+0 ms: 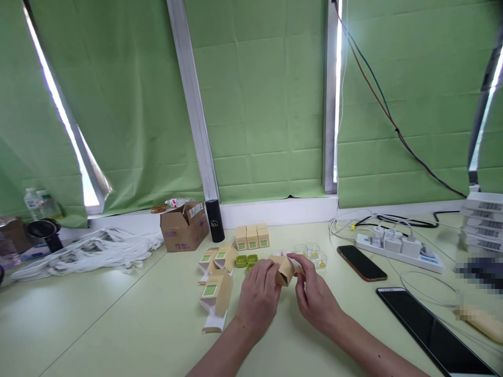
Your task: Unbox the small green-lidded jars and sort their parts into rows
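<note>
A small tan cardboard box is held between both hands in front of me. My left hand wraps its left side, and my right hand pinches the box's flap on the right. Just left of my left hand lie several open tan boxes with green labels, their white inner flaps folded out. Small green square containers sit beyond my left hand, partly hidden by it. Behind my right hand stand several clear cups with something yellow inside. A row of 3 closed tan boxes stands farther back.
A brown carton and a black cylinder stand near the wall. White bundled material lies at left. Right are a phone, a tablet, a power strip with cables, stacked white boxes and another person's blurred arm.
</note>
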Available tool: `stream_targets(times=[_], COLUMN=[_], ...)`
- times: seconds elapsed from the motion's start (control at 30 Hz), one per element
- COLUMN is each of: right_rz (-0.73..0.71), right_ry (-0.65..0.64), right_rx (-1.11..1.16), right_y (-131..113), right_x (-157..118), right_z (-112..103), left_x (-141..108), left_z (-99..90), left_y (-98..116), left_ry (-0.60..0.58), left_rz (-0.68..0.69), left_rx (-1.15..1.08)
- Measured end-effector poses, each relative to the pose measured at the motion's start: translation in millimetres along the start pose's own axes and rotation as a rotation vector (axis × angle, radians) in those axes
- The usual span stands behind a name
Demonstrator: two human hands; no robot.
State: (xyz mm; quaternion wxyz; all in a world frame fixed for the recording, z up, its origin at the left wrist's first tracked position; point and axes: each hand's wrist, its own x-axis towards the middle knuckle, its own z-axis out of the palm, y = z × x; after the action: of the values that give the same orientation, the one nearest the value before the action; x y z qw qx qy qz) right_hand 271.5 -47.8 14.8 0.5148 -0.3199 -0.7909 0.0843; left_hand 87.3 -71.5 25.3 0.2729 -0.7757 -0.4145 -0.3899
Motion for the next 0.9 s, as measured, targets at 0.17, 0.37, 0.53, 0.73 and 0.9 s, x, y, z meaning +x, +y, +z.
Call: stream_targets(times=[0.17,0.37,0.53,0.73,0.9], right_rz=[0.021,0.021,-0.106,-0.198,-0.295], right_ry=[0.075,0.170,0.333,0.374,0.332], right_rx=[0.129,0.111,-0.008,-0.113,-0.061], right_y=[0.5,5.7,13.2,20.2,21.5], right_x=[2.0,4.8,11.7,15.4,13.6], right_z=[-4.2,-3.4,-8.9,-14.5,-13.0], left_x=[-2.7,-6.0,-5.3,-6.1,-6.2], left_z=[-0.1,2.9,2.6,3.0,2.4], left_y=[-1.6,-4.5,-4.4,-4.3,-3.4], left_ry=[-0.035,-0.061,-0.141,-0.188,-0.230], left_rz=[-0.091,-0.105,-0.153,-0.166,-0.167], left_rx=[-0.105,-0.224,-0.238,-0.255,-0.284])
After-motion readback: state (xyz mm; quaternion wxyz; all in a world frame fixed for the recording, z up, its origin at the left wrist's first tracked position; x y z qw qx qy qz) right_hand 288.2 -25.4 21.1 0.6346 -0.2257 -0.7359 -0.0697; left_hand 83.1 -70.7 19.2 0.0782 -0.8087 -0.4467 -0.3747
